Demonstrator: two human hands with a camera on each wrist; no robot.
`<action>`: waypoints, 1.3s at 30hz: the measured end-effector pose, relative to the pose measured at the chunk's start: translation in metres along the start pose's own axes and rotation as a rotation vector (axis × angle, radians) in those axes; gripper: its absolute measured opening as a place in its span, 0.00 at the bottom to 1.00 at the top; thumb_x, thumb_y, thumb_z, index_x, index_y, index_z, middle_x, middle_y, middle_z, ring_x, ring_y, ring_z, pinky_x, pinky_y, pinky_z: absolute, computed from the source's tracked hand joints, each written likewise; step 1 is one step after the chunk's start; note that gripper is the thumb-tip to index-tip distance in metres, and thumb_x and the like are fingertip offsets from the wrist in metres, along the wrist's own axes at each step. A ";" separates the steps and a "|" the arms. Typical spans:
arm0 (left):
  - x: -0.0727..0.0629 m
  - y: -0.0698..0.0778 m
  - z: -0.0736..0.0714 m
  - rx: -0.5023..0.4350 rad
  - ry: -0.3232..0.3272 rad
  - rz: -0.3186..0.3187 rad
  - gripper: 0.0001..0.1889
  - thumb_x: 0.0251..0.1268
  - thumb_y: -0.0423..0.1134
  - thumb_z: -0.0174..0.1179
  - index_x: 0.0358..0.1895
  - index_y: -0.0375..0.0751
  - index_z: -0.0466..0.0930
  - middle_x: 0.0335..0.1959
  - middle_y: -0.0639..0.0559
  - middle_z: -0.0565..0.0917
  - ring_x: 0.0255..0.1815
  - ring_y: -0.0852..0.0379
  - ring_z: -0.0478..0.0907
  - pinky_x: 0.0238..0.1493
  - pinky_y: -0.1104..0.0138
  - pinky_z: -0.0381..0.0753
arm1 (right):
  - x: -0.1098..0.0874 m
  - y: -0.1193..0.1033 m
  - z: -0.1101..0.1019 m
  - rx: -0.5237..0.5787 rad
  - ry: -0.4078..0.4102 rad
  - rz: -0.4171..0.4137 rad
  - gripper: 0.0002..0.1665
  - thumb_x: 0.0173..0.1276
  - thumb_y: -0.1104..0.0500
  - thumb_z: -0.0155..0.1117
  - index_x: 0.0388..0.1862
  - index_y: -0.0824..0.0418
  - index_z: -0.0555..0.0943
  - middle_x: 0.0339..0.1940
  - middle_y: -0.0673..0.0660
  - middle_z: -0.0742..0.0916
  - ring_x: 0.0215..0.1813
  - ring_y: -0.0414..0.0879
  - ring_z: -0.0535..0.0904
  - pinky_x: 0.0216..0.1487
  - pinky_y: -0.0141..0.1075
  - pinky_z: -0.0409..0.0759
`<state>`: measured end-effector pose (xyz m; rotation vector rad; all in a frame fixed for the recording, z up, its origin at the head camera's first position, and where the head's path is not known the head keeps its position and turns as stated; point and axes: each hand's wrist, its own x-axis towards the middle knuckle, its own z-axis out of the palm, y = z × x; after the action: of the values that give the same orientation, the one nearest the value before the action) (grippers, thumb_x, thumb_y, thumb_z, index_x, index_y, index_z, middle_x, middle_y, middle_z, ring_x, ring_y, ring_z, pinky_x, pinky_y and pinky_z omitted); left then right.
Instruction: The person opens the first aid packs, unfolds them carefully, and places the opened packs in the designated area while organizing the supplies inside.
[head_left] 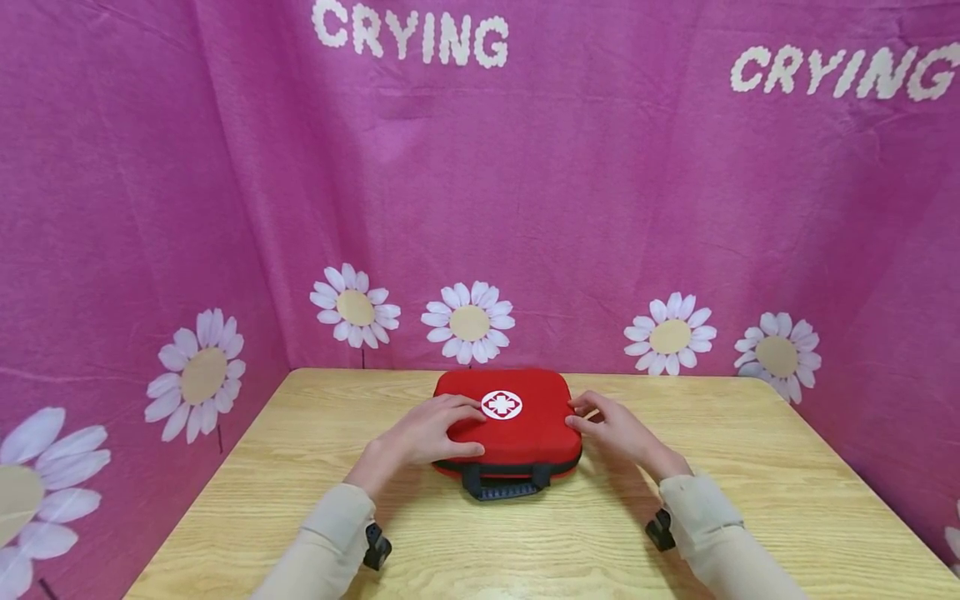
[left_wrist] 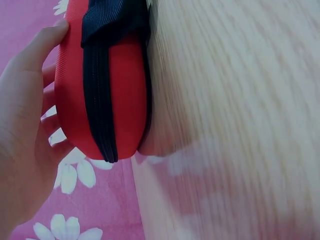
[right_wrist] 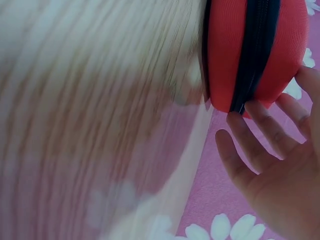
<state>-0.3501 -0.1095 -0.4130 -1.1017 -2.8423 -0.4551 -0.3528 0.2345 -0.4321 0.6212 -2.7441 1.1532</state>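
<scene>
Case: red zip-up case, lying flat on wood table, toward far edge, roughly mid L–R betw. the two hands.
Lid: down; white round emblem w/ red-and-white cross design on top.
Zip: blk zip band runs round the side walls; looks closed along the stretches in view.
Contents: hidden by lid, can't tell what's inside.
Handle: blk carry handle on the near side, facing the person.
L hand: left hand rests on case's L part, fingers apart & relaxed, reaching over lid twd emblem; thumb on lid nr front L corner. Not clamped.
R hand: right hand at case's R side; thumb touches upper edge, other fingers loosely spread, tips by the zip band. Also not clamped.
Wrists: beige sleeves, small blk device under each cuff.
Backdrop: pink cloth behind table, w/ wht daisies + "CRYING" lettering.
</scene>
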 end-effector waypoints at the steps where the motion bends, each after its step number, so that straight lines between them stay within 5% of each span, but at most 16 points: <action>1: -0.001 -0.001 0.000 0.003 0.000 0.001 0.30 0.59 0.64 0.62 0.64 0.59 0.77 0.67 0.58 0.74 0.70 0.56 0.67 0.72 0.53 0.65 | -0.001 -0.001 0.000 -0.005 0.006 0.004 0.20 0.69 0.51 0.66 0.54 0.61 0.80 0.45 0.56 0.87 0.45 0.49 0.84 0.52 0.41 0.80; 20: -0.002 -0.017 -0.005 -0.006 -0.028 -0.032 0.29 0.60 0.59 0.62 0.65 0.58 0.77 0.71 0.56 0.71 0.73 0.52 0.64 0.74 0.49 0.60 | -0.021 -0.013 0.007 -0.048 0.037 -0.012 0.20 0.66 0.47 0.68 0.50 0.57 0.81 0.42 0.51 0.86 0.52 0.51 0.82 0.54 0.51 0.78; 39: -0.010 -0.027 -0.012 -0.036 -0.001 -0.080 0.28 0.61 0.53 0.64 0.66 0.55 0.76 0.71 0.53 0.70 0.73 0.48 0.64 0.72 0.46 0.63 | -0.035 -0.028 0.009 -0.048 -0.028 -0.153 0.17 0.68 0.51 0.68 0.49 0.60 0.82 0.37 0.48 0.86 0.42 0.39 0.80 0.42 0.35 0.82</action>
<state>-0.3615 -0.1386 -0.4104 -0.9966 -2.8987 -0.5133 -0.3088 0.2227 -0.4288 0.8304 -2.6833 1.0499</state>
